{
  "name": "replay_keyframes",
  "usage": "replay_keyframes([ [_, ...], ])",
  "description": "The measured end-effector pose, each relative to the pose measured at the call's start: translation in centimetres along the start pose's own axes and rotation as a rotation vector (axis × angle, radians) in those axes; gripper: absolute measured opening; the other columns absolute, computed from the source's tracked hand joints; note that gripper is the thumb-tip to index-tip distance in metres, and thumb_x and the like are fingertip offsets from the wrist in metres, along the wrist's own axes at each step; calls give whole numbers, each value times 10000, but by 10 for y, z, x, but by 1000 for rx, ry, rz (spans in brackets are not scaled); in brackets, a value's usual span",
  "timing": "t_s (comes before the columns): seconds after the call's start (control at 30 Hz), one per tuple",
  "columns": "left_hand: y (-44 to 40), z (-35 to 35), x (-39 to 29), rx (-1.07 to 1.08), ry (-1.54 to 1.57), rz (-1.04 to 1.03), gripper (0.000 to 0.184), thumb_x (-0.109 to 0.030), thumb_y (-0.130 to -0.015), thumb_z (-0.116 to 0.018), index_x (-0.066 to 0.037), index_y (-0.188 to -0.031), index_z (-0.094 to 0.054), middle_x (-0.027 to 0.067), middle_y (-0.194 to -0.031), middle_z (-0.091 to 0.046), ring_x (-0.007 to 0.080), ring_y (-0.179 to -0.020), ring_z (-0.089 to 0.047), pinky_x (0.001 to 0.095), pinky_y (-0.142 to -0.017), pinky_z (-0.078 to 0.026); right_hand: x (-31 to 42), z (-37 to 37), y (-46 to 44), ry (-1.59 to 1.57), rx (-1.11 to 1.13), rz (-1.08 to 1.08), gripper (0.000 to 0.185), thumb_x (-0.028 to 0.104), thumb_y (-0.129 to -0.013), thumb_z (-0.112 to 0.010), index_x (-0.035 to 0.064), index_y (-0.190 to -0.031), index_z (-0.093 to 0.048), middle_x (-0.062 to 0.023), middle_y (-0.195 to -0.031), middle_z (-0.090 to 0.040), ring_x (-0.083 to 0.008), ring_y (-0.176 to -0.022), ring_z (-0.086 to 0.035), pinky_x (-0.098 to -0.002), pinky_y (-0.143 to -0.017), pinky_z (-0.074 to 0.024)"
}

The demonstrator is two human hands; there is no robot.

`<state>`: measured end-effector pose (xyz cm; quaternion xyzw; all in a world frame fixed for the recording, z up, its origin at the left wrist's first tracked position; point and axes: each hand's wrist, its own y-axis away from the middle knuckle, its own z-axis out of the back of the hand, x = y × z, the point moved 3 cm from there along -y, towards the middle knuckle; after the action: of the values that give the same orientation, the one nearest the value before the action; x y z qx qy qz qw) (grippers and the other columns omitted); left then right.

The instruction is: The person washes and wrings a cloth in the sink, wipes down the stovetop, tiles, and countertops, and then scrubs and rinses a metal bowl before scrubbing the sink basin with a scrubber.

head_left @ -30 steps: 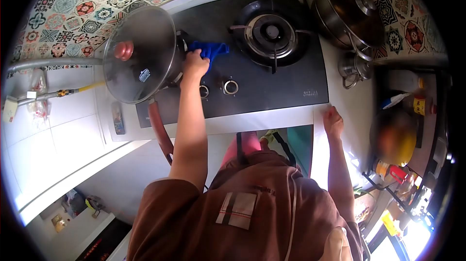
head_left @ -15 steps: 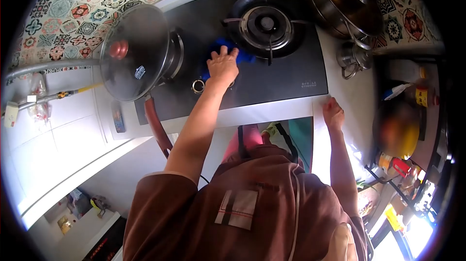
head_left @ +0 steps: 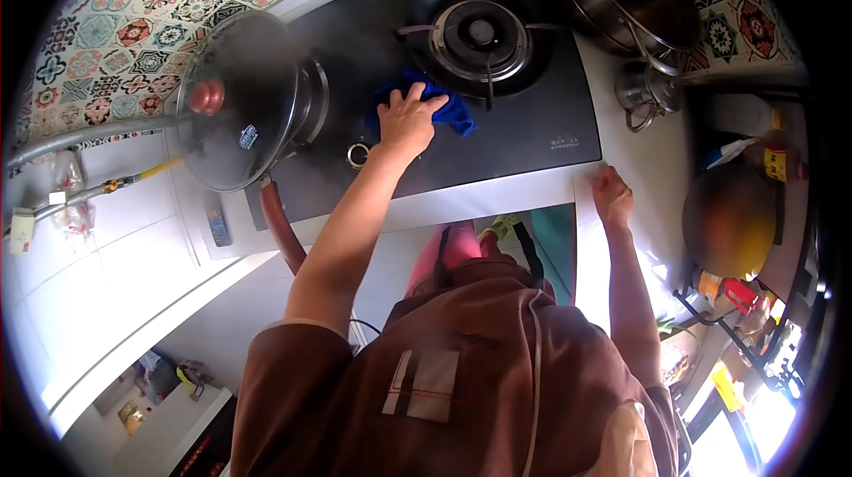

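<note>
My left hand lies with fingers spread on a blue cloth, pressing it on the black stove top between the two burners. The right burner is just beyond the cloth. A stove knob shows left of my wrist; the other is mostly hidden by my hand. My right hand is closed at the counter's front edge, near the stove's right corner. On the left burner stands a pan with a glass lid, its brown handle pointing toward me. Steam blurs the lid.
A large steel pot and a small metal pot stand right of the stove. Farther right is a rack with bottles and packets. A grey hose and a yellow pipe run along the left.
My left hand has moved right from beside the lidded pan, taking the blue cloth along to the middle of the stove. Its fingers have spread. My right hand has stayed closed at the counter edge.
</note>
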<state>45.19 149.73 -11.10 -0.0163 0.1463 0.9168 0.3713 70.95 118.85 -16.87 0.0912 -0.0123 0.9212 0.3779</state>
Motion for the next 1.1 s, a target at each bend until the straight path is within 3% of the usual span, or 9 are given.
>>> replay_keyframes([
  [0.23, -37, 9, 45, -54, 30, 230, 434, -113, -836, -473, -302, -1211, -580, 63, -1254, -436, 366, -1084, -458, 556, -881, -415, -2, 1, 0, -17, -6, -78, 123, 201, -790, -517, 94, -755, -567, -151, -754, -649, -360, -723, -639, -449, -705, -538],
  [0.37, -15, 1, -3, -26, 34, 86, 401, -105, -812, -490, -278, -1141, -640, 43, -1213, -470, 333, -1035, -476, 496, -816, -433, 4, 7, -1, -27, 45, -78, 137, 207, -797, -507, 90, -771, -573, -159, -769, -649, -365, -743, -636, -457, -720, -532],
  [0.5, 24, -12, -66, -97, -46, -174, 243, -215, -841, -510, -200, -1021, -672, 33, -1094, -536, 292, -1007, -471, 475, -801, -376, 1, 0, -2, -23, 35, -84, 154, 229, -802, -495, 96, -786, -572, -156, -774, -652, -366, -740, -636, -454, -727, -529],
  [0.67, 60, -45, -154, 5, -52, -337, 345, -187, -854, -456, -202, -1173, -586, 32, -1126, -493, 271, -1011, -469, 430, -776, -409, -3, -2, -1, -21, 68, -70, 156, 237, -804, -492, 104, -823, -572, -154, -797, -658, -360, -754, -640, -459, -734, -526],
  [0.77, 74, -28, -175, 210, 150, -367, 350, -101, -820, -475, -181, -1123, -633, 35, -1131, -520, 288, -995, -501, 415, -790, -424, -3, 1, 0, -18, 41, -23, 157, 238, -811, -489, 106, -834, -569, -160, -803, -659, -359, -748, -643, -463, -721, -529],
  [0.87, 93, -44, -153, 343, 836, -374, 405, -38, -790, -472, -119, -1159, -617, 121, -1191, -540, 345, -1064, -521, 380, -923, -416, -4, 0, 0, 9, 81, -10, 164, 245, -826, -481, 105, -834, -566, -164, -803, -660, -362, -734, -645, -466, -700, -535],
  [0.97, 132, -24, -94, 32, 988, -182, 394, -16, -770, -544, -77, -1153, -615, 181, -1205, -534, 315, -1102, -537, 368, -964, -406, -9, -5, -1, 35, 84, 11, 178, 252, -844, -464, 110, -846, -571, -167, -813, -665, -365, -735, -649, -467, -699, -542],
  [1.0, 144, -14, -75, -162, 993, -123, 358, -8, -764, -523, -90, -1094, -633, 178, -1117, -565, 324, -935, -595, 369, -801, -488, -11, -7, 0, 43, 82, 4, 179, 253, -846, -462, 113, -848, -573, -166, -815, -665, -364, -739, -651, -468, -701, -543],
  [1.1, 164, 16, -27, -408, 718, 34, 395, -14, -752, -561, -116, -1131, -605, 190, -1138, -563, 348, -909, -578, 404, -809, -475, -11, -11, -1, 61, 63, 3, 165, 249, -855, -459, 122, -858, -565, -163, -811, -662, -367, -745, -649, -468, -691, -543],
])
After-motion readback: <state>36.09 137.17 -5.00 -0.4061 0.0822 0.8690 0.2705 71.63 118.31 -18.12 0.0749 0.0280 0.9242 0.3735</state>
